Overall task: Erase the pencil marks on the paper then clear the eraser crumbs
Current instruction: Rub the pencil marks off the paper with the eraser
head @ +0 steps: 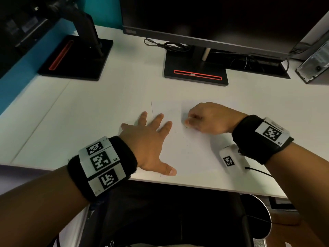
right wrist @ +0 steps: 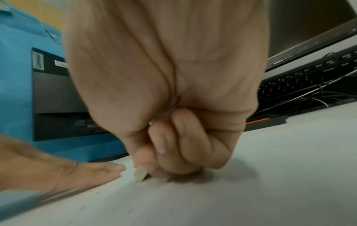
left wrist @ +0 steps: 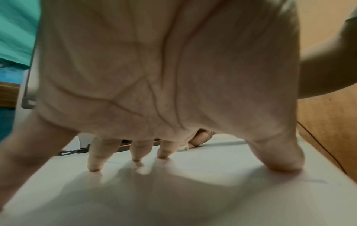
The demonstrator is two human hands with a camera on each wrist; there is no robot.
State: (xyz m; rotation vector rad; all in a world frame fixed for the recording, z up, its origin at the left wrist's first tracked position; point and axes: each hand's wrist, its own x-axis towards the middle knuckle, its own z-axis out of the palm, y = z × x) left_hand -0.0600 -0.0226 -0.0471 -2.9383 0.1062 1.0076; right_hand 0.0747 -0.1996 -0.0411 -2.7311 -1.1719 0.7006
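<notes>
Broadly, the white counter (head: 106, 97) carries a sheet of paper (head: 192, 150) lying flat near its front edge, long axis running away from the person. Thin and light, the paper looks likely to slide or crease under rubbing, so it wants pinning flat close to the worked spot. The left hand (head: 147, 141) does this, its grip fully spread, fingers straight, pressing the sheet's left side. The right hand (head: 211, 118) has its grip curled tight, pinching a small pale eraser (right wrist: 139, 175) whose tip pokes down onto the paper, tilted toward the left hand. Being small and probably rubbery, it is best held low near its tip. Faint marks (head: 187, 148) and specks remain.
</notes>
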